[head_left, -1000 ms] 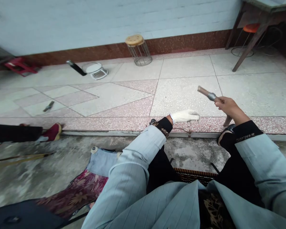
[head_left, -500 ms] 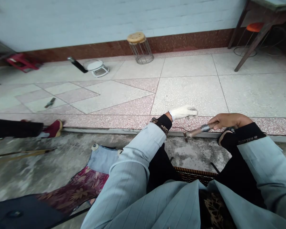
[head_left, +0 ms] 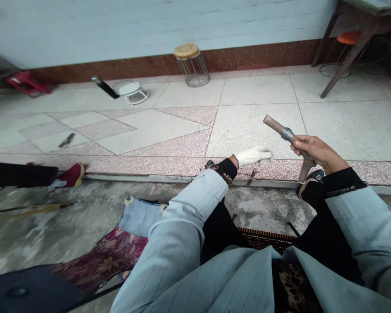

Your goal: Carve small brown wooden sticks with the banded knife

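Note:
My right hand (head_left: 316,151) grips a brown wooden stick (head_left: 273,124) with a band of silvery wire wound round it. The stick's far end points up and to the left over the floor; its near end slants down below my palm. My left hand (head_left: 254,155) wears a white knitted glove and hovers over the step's edge. Its fingers are drawn together and point right; what they hold, if anything, is hidden. Just below the glove a short reddish-brown piece (head_left: 252,177) stands tilted at the step edge. Whether the glove touches it I cannot tell.
Along the wall stand a wooden-topped wire stool (head_left: 186,51), a low white stool (head_left: 129,88) and a red plastic stool (head_left: 28,84). A small dark object (head_left: 66,140) lies on the tiles. Another person's red shoe (head_left: 73,174) is at left. A reclining chair (head_left: 97,265) is beside me.
My right hand has raised the stick and turned its far end upward, away from the step edge. My left hand has stayed almost in place.

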{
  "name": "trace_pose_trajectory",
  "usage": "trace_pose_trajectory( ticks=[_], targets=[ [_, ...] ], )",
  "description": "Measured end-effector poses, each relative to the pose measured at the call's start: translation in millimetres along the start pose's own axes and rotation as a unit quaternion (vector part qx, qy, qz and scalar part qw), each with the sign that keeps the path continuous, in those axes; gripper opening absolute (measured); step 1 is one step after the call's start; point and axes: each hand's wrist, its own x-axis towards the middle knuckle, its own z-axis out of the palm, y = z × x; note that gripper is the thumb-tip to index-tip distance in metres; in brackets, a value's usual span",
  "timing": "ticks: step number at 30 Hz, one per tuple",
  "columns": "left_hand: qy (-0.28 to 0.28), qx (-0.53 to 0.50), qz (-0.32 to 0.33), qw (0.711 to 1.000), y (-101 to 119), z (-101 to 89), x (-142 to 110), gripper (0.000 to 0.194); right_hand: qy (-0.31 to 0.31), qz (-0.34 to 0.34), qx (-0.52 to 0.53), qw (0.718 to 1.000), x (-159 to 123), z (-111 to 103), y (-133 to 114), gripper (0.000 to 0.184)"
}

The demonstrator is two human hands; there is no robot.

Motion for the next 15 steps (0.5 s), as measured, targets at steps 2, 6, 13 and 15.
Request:
trace_pose_trajectory(
  ticks=[2,6,13,15],
  targets=[
    [-0.025,0.005,-0.006,1.0,2,3.8,-1,0.028,0.05,0.023,-0.058,0.997,5,-2,6,0.027],
    [-0.075,-0.009,-0.01,0.997,9,7.6,-4,0.026,0.083,0.06,-0.293,0.951,13,-8,21,0.036],
    [-0.103,-0.001,0.004,0.995,8,9.5,-1,0.027,-0.225,0.076,-0.412,0.88,5,-13,25,0.035],
    [-0.095,0.005,-0.007,0.995,6,10.0,1,0.026,-0.301,0.083,-0.363,0.878,1,-15,22,0.037]
  ],
)
